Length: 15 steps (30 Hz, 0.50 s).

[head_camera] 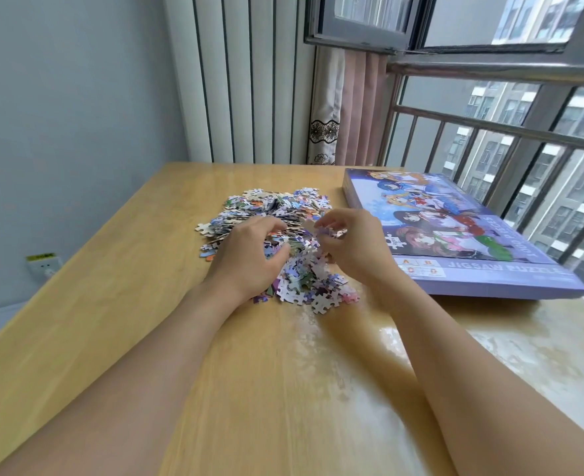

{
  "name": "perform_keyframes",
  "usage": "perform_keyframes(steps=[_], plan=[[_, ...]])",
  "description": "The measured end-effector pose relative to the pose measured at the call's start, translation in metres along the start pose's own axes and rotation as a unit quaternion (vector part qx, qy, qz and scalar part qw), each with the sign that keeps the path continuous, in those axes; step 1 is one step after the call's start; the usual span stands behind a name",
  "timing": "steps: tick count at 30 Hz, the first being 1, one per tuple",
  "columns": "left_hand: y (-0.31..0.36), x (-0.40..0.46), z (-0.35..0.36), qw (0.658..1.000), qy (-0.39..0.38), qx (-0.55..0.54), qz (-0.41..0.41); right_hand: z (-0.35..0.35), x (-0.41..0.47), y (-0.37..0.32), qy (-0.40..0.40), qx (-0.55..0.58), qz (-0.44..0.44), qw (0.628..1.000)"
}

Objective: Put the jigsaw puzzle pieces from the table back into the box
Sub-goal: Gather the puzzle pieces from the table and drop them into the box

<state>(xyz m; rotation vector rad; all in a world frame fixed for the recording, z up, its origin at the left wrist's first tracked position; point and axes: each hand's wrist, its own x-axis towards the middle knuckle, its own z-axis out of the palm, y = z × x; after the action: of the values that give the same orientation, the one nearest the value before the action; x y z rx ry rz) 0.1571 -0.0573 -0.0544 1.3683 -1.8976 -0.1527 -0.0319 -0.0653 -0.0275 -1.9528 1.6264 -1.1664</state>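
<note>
Item: heap of jigsaw puzzle pieces (277,214), loose and multicoloured, on a pale wooden table (112,304); landmark for all entries below. Left hand (249,255): on the heap's near-left part, fingers curled down into the pieces and gathering a clump beneath them; pieces lie under and between the fingertips. Right hand (352,245): at the heap's right edge, fingers bent, thumb and fingertips pinching a few pieces raised just above the pile. Puzzle box (455,235): purple, illustrated lid closed, flat on the table right of the heap, near but apart. Wall socket (43,266): left of the heap, beyond the table edge.
</note>
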Motion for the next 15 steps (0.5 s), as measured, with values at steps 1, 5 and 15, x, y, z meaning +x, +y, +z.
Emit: perform_keyframes(steps=[1, 5, 15], plan=[[0.001, 0.0, 0.0, 1.0, 0.013, -0.016, -0.003, -0.003, -0.001, -0.003, -0.012, 0.083, 0.029, 0.996], [0.011, 0.0, 0.004, 0.986, 0.039, -0.154, -0.06, -0.013, -0.006, -0.014, -0.086, 0.416, 0.143, 0.894], [0.024, -0.003, 0.004, 0.962, 0.013, -0.267, -0.063, -0.007, -0.005, -0.011, -0.159, 0.589, 0.308, 0.73]])
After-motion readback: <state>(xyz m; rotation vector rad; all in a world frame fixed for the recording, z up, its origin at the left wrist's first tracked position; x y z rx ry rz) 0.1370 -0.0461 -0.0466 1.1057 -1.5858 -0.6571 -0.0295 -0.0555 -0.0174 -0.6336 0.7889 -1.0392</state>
